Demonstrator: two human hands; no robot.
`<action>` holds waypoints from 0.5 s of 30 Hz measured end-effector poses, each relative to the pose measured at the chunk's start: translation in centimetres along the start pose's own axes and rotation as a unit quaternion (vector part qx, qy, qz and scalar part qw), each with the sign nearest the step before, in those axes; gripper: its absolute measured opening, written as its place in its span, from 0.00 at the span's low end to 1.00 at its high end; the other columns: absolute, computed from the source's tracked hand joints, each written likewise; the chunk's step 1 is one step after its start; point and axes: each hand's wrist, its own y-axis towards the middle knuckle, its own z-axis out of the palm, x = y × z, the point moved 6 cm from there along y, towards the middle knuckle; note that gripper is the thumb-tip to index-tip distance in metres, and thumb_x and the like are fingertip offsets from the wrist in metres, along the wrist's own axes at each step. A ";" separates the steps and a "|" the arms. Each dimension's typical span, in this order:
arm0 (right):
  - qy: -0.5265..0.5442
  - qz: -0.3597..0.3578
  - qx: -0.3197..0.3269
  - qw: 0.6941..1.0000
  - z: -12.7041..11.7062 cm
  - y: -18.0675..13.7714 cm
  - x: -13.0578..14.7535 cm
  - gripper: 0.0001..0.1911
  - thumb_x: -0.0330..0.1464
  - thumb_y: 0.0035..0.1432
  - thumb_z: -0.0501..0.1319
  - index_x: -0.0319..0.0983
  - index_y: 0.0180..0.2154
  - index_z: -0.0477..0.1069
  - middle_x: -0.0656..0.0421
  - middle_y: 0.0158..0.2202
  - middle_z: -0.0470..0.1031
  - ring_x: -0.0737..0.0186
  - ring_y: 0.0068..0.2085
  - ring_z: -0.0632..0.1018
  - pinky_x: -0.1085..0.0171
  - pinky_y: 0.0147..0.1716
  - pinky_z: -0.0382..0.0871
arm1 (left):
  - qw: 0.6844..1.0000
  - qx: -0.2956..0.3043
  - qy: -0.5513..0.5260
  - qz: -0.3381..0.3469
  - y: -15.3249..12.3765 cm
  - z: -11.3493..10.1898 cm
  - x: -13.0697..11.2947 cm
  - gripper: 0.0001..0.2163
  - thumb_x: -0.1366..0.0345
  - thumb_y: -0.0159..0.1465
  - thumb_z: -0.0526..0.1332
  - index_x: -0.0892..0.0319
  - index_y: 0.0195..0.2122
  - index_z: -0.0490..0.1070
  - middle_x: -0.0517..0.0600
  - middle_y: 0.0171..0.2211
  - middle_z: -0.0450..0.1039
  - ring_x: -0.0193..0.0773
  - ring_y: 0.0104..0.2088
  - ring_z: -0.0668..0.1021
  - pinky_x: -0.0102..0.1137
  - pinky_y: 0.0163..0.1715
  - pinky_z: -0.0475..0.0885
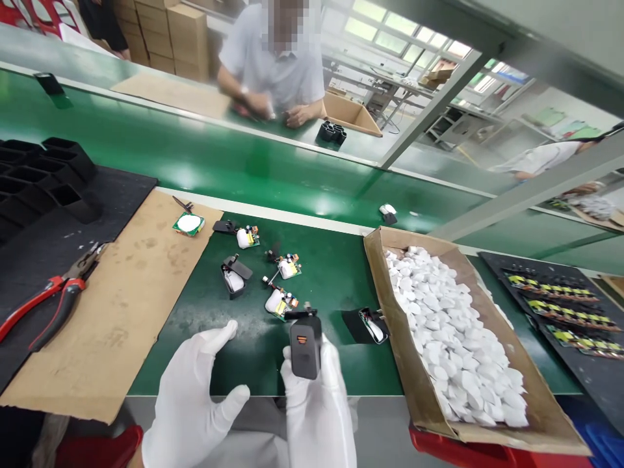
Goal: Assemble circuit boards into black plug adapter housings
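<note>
A black plastic adapter housing (305, 357) with a small orange slotted opening in its end is gripped in my white-gloved right hand (316, 396). To its left, my gloved left hand (199, 377) is held apart from it, thumb and fingers spread around nothing. Beyond the hands lie small circuit boards with white pads, among them one board (281, 302) just past the housing and another (288, 266) behind it. A black housing with a white pad inside (234, 276) sits left of these. Another such housing (373, 327) lies on its side to the right.
A cardboard tray (397, 338) of white foam-like pieces stands at the right, with rows of boards (556, 305) beyond. Red-handled pliers (63, 286) lie at the left on cardboard (127, 292), near stacked black housings (43, 175). Across the green belt (273, 162) a person (273, 71) sits working.
</note>
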 end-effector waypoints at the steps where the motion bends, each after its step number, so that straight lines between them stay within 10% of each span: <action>1: -0.038 -0.058 -0.028 0.997 -0.1 0.1 1.0 0.17 0.43 0.72 0.66 0.45 0.57 0.79 0.52 0.53 0.86 0.54 0.45 0.88 0.57 0.40 0.87 | 1.000 -0.001 0.002 0.002 0.0 0.0 0.0 0.31 0.38 0.75 0.51 0.57 0.66 0.67 0.57 0.52 0.82 0.50 0.52 0.83 0.42 0.48 0.79; 5: -0.327 -0.383 -0.007 0.864 1.2 -0.4 4.3 0.11 0.33 0.65 0.73 0.45 0.49 0.84 0.54 0.55 0.86 0.54 0.50 0.88 0.60 0.51 0.84 | 1.000 -0.004 0.007 0.011 0.2 -0.1 -0.2 0.31 0.39 0.76 0.50 0.58 0.67 0.67 0.57 0.52 0.82 0.49 0.52 0.84 0.41 0.48 0.79; 8: -0.468 -0.481 0.051 0.740 2.7 -0.4 3.4 0.11 0.33 0.72 0.66 0.44 0.51 0.84 0.52 0.52 0.86 0.56 0.46 0.89 0.62 0.47 0.85 | 1.000 -0.005 0.010 0.012 0.4 -0.1 -0.4 0.30 0.39 0.76 0.51 0.57 0.67 0.67 0.57 0.52 0.82 0.49 0.51 0.84 0.41 0.49 0.79; 15: -0.466 -0.483 0.057 0.739 2.8 -0.7 4.5 0.11 0.34 0.74 0.64 0.45 0.52 0.83 0.53 0.52 0.86 0.55 0.46 0.89 0.59 0.48 0.87 | 1.000 -0.005 0.009 0.013 0.5 -0.1 -0.5 0.28 0.42 0.76 0.52 0.57 0.66 0.67 0.58 0.52 0.82 0.51 0.51 0.84 0.43 0.49 0.79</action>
